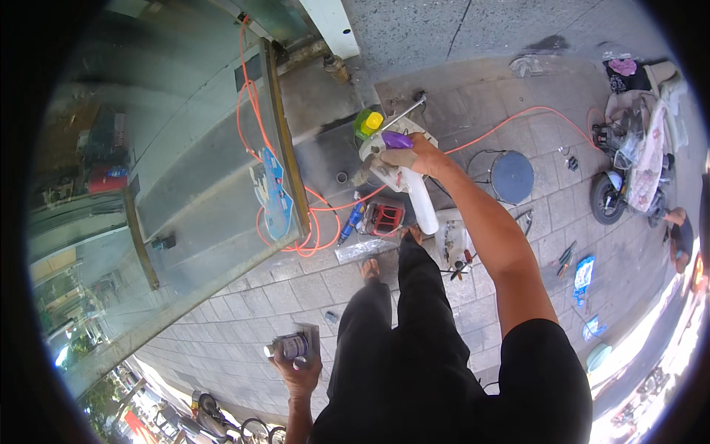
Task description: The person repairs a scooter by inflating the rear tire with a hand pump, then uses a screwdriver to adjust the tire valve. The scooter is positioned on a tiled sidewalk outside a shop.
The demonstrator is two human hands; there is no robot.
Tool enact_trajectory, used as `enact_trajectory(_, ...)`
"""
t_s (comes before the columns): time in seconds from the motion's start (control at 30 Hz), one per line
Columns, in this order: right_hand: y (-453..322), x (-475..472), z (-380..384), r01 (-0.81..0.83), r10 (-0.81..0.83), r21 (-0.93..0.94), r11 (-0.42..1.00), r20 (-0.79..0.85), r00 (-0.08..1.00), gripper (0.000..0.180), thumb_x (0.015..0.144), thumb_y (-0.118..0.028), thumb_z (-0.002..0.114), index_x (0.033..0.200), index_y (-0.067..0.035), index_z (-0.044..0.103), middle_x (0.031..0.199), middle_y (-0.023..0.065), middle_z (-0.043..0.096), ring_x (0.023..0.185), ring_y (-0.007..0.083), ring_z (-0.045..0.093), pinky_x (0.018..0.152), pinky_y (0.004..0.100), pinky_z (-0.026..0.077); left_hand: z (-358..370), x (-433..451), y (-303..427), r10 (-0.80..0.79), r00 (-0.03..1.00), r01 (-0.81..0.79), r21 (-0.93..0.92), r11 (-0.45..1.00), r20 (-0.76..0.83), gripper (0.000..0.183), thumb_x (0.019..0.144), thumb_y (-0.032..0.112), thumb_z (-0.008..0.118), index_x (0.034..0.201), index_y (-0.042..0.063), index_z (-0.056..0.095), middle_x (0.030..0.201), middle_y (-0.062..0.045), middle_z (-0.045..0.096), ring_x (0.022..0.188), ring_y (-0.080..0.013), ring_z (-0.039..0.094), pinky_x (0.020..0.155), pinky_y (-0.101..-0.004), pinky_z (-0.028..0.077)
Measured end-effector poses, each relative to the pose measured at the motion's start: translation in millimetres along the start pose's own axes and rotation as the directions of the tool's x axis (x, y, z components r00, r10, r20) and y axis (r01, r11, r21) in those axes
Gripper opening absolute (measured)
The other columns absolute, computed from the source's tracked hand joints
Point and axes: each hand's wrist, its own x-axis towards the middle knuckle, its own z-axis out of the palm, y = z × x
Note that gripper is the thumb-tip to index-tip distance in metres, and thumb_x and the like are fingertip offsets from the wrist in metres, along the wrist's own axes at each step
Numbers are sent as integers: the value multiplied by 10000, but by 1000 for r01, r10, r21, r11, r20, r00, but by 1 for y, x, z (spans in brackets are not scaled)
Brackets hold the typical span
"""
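Note:
My left hand [297, 371], low at the left, grips a labelled bottle [294, 345] with a white cap. A flat grey plate-like piece [312, 338] is held with it. My right hand [422, 156] reaches forward and closes around a purple object [397, 140], perhaps a tool handle. Beside it a thin metal rod [404, 114] slants up; whether they are joined is unclear. Below the hand is a white tube-shaped thing [422, 208]. A white container or stool [400, 176] and a green bottle with a yellow cap [370, 123] stand right behind.
An orange cord [499, 127] crosses the paving and coils beside a glass panel [222, 233]. Near my feet lie a blue power tool [352, 222], a red-and-black case [386, 217] and a tool tray [452, 241]. Rightward are a round blue-topped stool [513, 177], pliers [566, 258], a scooter [610, 194] and a person [681, 241].

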Motion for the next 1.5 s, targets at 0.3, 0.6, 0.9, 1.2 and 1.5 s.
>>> enact_trajectory(0.3, 36, -336, -3, 112, -39, 143, 983, -438, 898, 208, 956, -238, 782, 970, -31, 765, 790, -42, 647, 726, 75, 569, 641, 277, 444, 13, 70, -39, 281, 947, -254, -179, 951, 153, 1069, 698, 6, 886, 1588, 97, 303, 1460, -192, 313, 1320, -340, 523, 1050, -475, 539)
enact_trajectory(0.6, 189, -610, 115, -23, 234, 270, 963, -785, 574, 277, 931, -181, 776, 1124, 2, 699, 848, 13, 691, 726, 95, 622, 652, 281, 496, 20, 110, -3, 542, 784, -510, -182, 840, 304, 1005, 697, 81, 902, 1546, 159, 370, 1457, -277, 346, 1350, -496, 422, 1151, -570, 411)
enact_trajectory(0.9, 404, -782, 269, 175, 529, 546, 819, -837, 140, 141, 940, -139, 711, 990, -11, 742, 818, 5, 672, 727, 98, 595, 661, 294, 491, 106, 32, 108, 595, 669, -562, -221, 797, 446, 1036, 691, 25, 882, 1574, 165, 360, 1503, -262, 323, 1391, -445, 427, 1144, -534, 433)
enact_trajectory(1.2, 574, -879, 409, 563, 924, 738, 373, -349, -155, 141, 892, -182, 744, 917, -44, 728, 815, -11, 653, 733, 104, 605, 656, 297, 488, 264, -139, 276, 739, 314, -828, -210, 521, 596, 1068, 679, 9, 874, 1595, 192, 358, 1521, -308, 322, 1420, -503, 420, 1164, -538, 429)
enact_trajectory(1.5, 648, -911, 393, 840, 956, 485, 242, 28, -291, 133, 863, -128, 686, 972, -60, 719, 841, -2, 662, 721, 131, 617, 668, 310, 502, 442, -315, 489, 719, -84, -880, -389, 271, 689, 1046, 680, 87, 904, 1567, 255, 376, 1570, -336, 258, 1429, -580, 419, 1138, -590, 472)
